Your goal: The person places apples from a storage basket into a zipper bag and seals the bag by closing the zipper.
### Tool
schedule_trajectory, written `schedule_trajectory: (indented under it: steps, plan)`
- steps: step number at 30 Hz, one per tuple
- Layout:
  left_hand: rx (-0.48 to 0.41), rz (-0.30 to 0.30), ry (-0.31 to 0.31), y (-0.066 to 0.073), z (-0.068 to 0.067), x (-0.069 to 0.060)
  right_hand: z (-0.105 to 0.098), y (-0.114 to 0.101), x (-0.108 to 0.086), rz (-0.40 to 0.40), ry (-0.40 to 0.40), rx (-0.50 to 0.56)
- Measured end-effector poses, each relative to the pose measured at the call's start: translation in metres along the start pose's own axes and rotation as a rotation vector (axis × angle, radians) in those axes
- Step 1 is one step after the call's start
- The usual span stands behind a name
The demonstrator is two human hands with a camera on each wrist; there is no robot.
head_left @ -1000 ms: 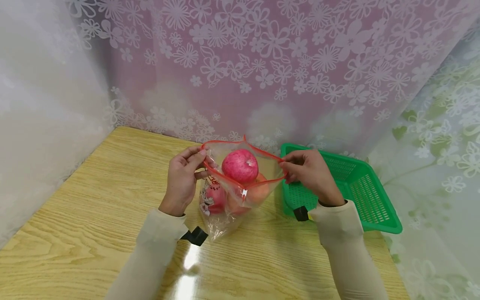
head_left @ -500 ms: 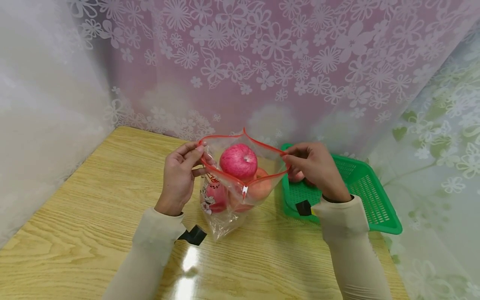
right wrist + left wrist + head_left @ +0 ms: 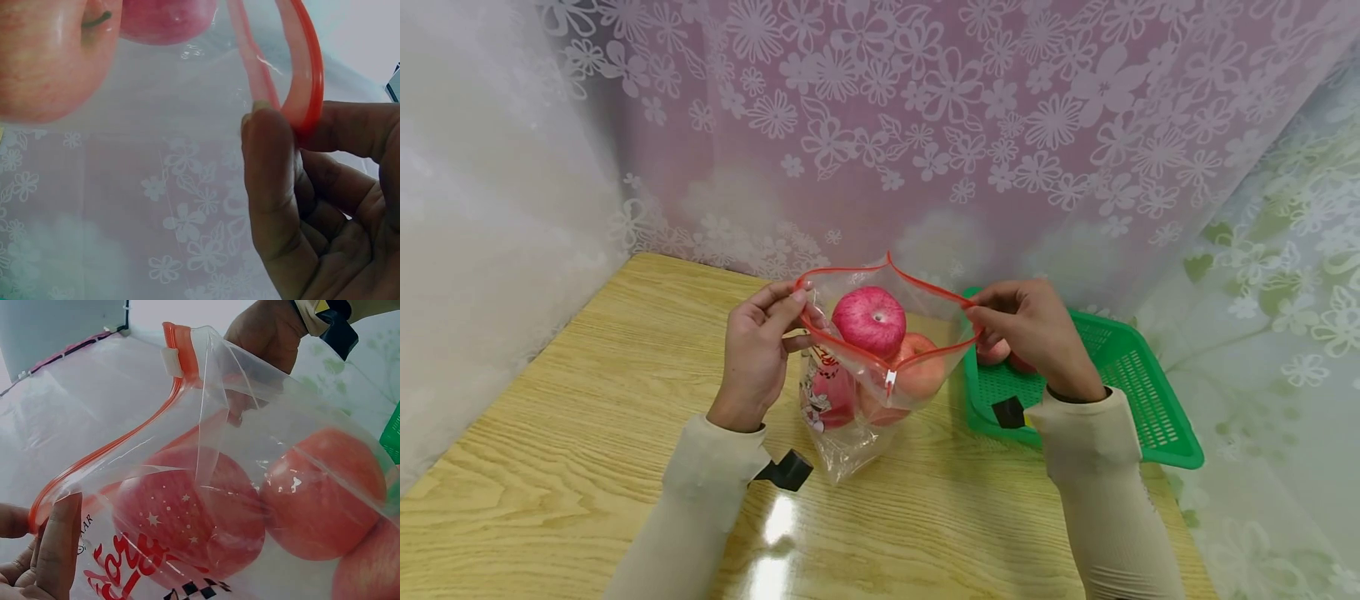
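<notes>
A clear zip bag (image 3: 850,454) with a red-edged mouth stands over the table, its mouth spread wide. Several apples are inside; a deep pink apple (image 3: 869,322) sits topmost, and a paler orange-red apple (image 3: 920,367) lies to its right. My left hand (image 3: 756,354) pinches the left end of the red rim between thumb and fingers. At the opposite end, my right hand (image 3: 1033,333) pinches the rim likewise, as the right wrist view also shows. A white slider (image 3: 891,379) sits on the near edge of the rim. Red lettering (image 3: 131,556) marks the bag's left side.
A green plastic basket (image 3: 1120,375) stands at the right of the wooden table (image 3: 587,433), partly under my right hand. Apples (image 3: 992,352) lie in it, partly hidden by that hand. A flowered curtain (image 3: 880,125) hangs behind the table.
Both hands have risen slightly and moved a little apart, widening the bag's mouth. The top apple has shifted left and tilted. Apples in the basket, earlier hidden behind my right hand, now show.
</notes>
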State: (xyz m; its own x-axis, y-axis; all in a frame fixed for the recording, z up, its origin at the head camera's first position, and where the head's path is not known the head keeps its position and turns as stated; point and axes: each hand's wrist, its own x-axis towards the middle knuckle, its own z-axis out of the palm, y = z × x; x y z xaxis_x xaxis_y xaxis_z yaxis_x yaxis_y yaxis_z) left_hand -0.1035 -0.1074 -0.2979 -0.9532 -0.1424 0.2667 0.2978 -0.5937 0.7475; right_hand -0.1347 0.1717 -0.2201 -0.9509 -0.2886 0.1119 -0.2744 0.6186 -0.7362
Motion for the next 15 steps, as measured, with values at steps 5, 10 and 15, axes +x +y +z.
schedule_trajectory:
  steps: [5,10,15]
  plan:
    - [0.023,0.0,0.008,0.002,-0.001,-0.001,-0.003,-0.006,-0.002,0.006,0.005,0.004]
    - [0.031,-0.003,0.009,0.004,-0.002,-0.001,-0.004,-0.01,-0.005,0.012,0.011,0.006]
    - [0.016,-0.005,-0.005,0.005,-0.003,-0.003,-0.003,-0.011,-0.006,0.009,0.023,0.002]
